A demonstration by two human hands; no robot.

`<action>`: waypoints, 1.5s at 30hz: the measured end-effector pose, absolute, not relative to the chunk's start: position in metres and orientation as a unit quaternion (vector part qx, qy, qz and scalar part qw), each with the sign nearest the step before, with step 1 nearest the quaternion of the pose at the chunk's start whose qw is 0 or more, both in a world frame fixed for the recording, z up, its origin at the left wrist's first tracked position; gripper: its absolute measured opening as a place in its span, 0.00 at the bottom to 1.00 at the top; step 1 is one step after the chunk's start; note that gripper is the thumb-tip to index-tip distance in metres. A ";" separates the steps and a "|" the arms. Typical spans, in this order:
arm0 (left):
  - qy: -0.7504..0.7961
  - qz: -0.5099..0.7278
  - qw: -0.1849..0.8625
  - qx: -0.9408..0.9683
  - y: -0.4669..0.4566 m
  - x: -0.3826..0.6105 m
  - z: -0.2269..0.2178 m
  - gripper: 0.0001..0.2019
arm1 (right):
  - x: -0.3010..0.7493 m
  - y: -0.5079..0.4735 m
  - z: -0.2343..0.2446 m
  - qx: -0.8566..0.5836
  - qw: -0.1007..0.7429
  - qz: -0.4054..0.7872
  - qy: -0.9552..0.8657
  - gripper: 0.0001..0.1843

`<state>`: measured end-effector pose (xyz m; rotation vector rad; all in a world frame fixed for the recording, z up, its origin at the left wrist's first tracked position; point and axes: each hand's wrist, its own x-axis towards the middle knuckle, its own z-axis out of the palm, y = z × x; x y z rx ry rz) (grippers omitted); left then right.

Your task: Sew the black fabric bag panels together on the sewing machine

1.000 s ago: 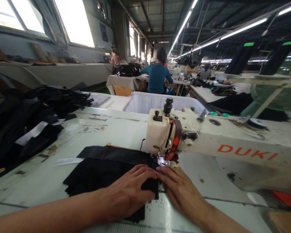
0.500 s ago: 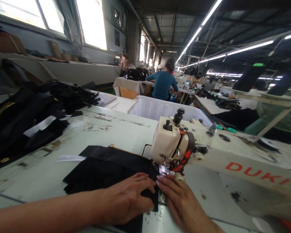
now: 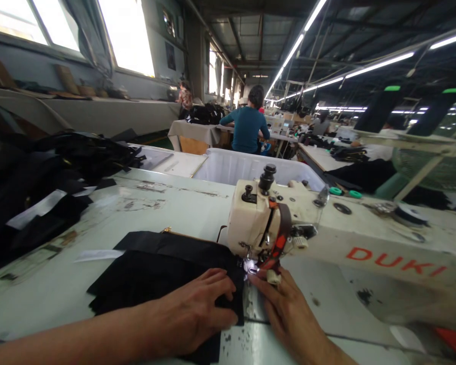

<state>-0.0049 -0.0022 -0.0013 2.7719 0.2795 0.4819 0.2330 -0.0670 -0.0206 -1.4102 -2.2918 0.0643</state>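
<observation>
A black fabric piece (image 3: 148,268) with a gold zipper (image 3: 186,234) along its far edge lies on the sewing table. Its right edge is at the lit presser foot (image 3: 252,268) of a cream sewing machine (image 3: 247,213). My left hand (image 3: 197,309) rests on the fabric, fingers bent and thumb apart, holding nothing. Beside the presser foot, my right hand (image 3: 285,309) is open, its index finger stretched to the foot. Its other fingers are partly hidden behind the machine head's lower parts. A white strip (image 3: 99,255) pokes out from the fabric's left side.
Black pieces with white labels are heaped (image 3: 41,182) on the left. Behind the machine stands a white plastic bin (image 3: 228,170). The machine's long arm (image 3: 365,243) spans the right side. Further off, a person in a teal top (image 3: 250,126) sits at another table.
My right hand has moved off the fabric's edge, its fingers now up by the presser foot. My left hand stays on the fabric. The whole view has shifted slightly.
</observation>
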 end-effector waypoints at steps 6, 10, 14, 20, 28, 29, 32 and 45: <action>0.106 0.164 0.170 0.966 -0.002 -0.005 0.001 0.10 | 0.228 -0.068 -0.022 -0.516 0.161 0.034 -0.841 0.31; 0.092 0.171 0.167 0.967 -0.002 -0.005 0.002 0.09 | 0.225 -0.065 -0.020 -0.515 0.126 0.029 -0.847 0.33; 0.083 0.171 0.137 0.972 -0.002 -0.005 -0.001 0.10 | 0.221 -0.061 -0.015 -0.513 0.101 0.038 -0.852 0.32; 0.103 0.173 0.124 0.972 -0.005 -0.006 -0.002 0.09 | 0.223 -0.059 -0.020 -0.524 0.101 0.069 -0.843 0.33; 0.116 0.152 0.151 0.970 -0.006 -0.008 0.002 0.09 | 0.236 -0.056 -0.016 -0.525 0.238 0.173 -0.798 0.27; 0.116 0.149 0.153 0.970 -0.006 -0.007 0.004 0.09 | 0.237 -0.057 -0.016 -0.524 0.252 0.171 -0.796 0.26; 0.121 0.150 0.151 0.970 -0.007 -0.006 0.006 0.08 | 0.238 -0.061 -0.015 -0.514 0.228 0.131 -0.816 0.28; 0.113 0.153 0.146 0.971 -0.009 -0.005 0.002 0.08 | 0.234 -0.061 -0.011 -0.399 0.168 0.047 -0.900 0.30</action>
